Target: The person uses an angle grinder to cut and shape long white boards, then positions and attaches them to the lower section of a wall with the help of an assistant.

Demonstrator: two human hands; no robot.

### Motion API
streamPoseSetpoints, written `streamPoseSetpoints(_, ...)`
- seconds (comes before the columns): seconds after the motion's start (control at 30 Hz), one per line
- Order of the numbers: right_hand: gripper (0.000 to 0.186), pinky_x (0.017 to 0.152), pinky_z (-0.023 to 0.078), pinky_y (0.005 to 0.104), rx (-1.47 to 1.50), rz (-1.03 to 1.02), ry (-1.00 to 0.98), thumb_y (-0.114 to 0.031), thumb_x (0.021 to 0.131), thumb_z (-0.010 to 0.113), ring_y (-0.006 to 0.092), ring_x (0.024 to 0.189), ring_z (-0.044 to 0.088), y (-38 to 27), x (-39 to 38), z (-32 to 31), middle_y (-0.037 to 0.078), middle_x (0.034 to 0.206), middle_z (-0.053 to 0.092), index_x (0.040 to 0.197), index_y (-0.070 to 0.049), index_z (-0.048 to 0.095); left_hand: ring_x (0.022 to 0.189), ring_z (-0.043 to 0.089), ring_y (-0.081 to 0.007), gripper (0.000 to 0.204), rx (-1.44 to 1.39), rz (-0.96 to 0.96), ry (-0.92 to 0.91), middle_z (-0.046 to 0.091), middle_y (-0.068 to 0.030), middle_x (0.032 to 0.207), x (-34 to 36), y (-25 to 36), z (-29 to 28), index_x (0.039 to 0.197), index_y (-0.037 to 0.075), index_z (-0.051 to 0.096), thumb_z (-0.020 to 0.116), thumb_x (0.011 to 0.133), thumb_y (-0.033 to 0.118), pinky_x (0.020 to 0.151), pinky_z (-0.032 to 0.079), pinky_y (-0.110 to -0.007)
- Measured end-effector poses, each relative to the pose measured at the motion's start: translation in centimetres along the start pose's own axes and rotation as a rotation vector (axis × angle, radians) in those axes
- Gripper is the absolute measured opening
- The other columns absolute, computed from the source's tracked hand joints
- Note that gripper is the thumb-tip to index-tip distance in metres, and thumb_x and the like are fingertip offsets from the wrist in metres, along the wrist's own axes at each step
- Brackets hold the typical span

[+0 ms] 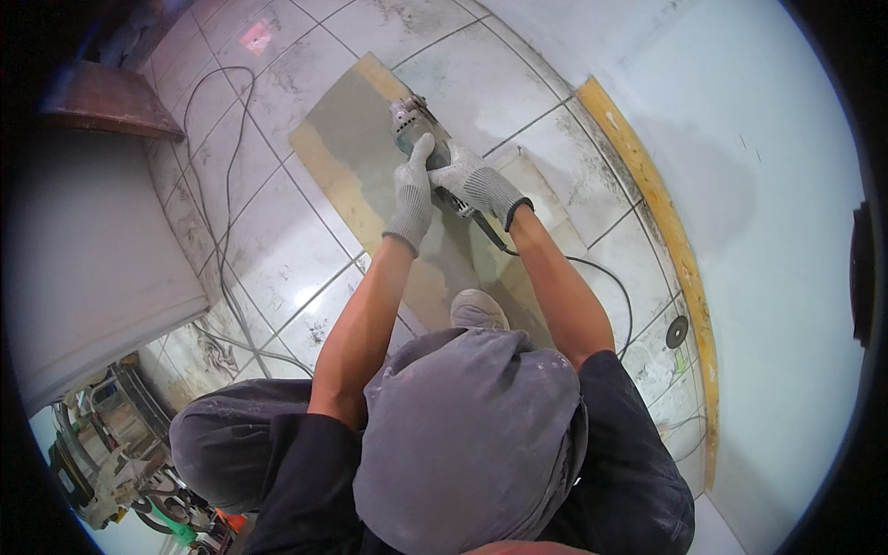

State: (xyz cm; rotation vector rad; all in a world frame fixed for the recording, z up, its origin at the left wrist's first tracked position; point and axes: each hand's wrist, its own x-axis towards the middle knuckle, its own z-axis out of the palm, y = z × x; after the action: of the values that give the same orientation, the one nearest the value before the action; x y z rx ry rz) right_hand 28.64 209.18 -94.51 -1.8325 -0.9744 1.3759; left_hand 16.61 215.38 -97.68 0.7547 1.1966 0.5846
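An angle grinder (pixel 417 124) with a metal head and a black cord lies along the upper part of a long grey and tan board (pixel 331 129) on the tiled floor. My left hand (pixel 412 190) wears a grey knit glove and grips the tool's body from the left, thumb along its top. My right hand (pixel 470 185), gloved alike, holds the same tool from the right, just beside my left. The cord runs under my right forearm. My shoe (pixel 476 310) rests on the board's near part, partly hidden by my knee. Whether the disc touches the board cannot be made out.
A yellow wooden strip (pixel 655 213) edges the white wall at right, with a black disc (pixel 677 331) near it. Loose cables (pixel 227 213) cross the left tiles. A brown wooden piece (pixel 111 97) and white cabinet (pixel 97 259) stand at left, tools (pixel 157 499) at lower left.
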Motion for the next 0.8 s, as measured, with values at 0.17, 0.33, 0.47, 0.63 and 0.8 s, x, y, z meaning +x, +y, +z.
streamPoseSetpoints(0.17,0.073,0.092,0.055,0.0396,0.033,-0.052,-0.007,-0.038,0.080,0.077,0.0341,0.108,0.070,-1.1,-1.1,0.5,0.026,0.117,0.070,0.131,0.008,0.054,0.079,0.064,-0.0178,0.062,0.022,0.030,-0.045,0.070,-0.0063,0.090,-0.1,0.0,-1.2,0.108,-0.001,0.074,0.071,0.090,0.058,0.071,0.050,-0.034)
streamPoseSetpoints(0.33,0.060,0.084,0.054,0.0350,-0.025,-0.087,0.045,-0.034,0.084,0.077,0.0224,0.094,0.065,1.6,-1.3,0.2,0.014,0.106,0.070,0.126,0.005,0.059,0.084,0.065,-0.0184,0.064,0.081,0.001,-0.022,0.070,-0.0071,0.093,-1.3,-1.0,0.0,0.110,-0.002,0.074,0.069,0.091,0.059,0.074,0.050,-0.034)
streamPoseSetpoints(0.47,0.064,0.090,0.054,0.0377,0.048,-0.042,0.026,-0.034,0.083,0.076,0.0274,0.103,0.067,2.0,-2.4,0.6,0.020,0.114,0.069,0.129,0.005,0.056,0.087,0.066,-0.0185,0.065,0.077,-0.031,-0.011,0.071,-0.0074,0.097,-2.7,-1.1,-0.1,0.113,-0.002,0.073,0.070,0.091,0.059,0.077,0.051,-0.034)
streamPoseSetpoints(0.63,0.067,0.092,0.054,0.0412,0.093,-0.067,0.020,-0.036,0.079,0.078,0.0326,0.108,0.068,3.4,-2.9,0.4,0.024,0.117,0.068,0.127,0.005,0.055,0.090,0.067,-0.0203,0.065,0.071,-0.045,-0.018,0.071,-0.0089,0.104,-4.1,-1.5,0.3,0.120,-0.003,0.070,0.072,0.092,0.055,0.082,0.053,-0.036)
streamPoseSetpoints(0.8,0.068,0.092,0.054,0.0413,0.104,-0.051,0.015,-0.036,0.079,0.078,0.0321,0.109,0.067,2.5,-5.7,0.0,0.023,0.117,0.068,0.129,0.004,0.055,0.092,0.068,-0.0214,0.063,0.017,-0.107,0.034,0.071,-0.0101,0.106,-6.8,-1.2,1.5,0.124,-0.004,0.068,0.073,0.092,0.051,0.085,0.054,-0.037)
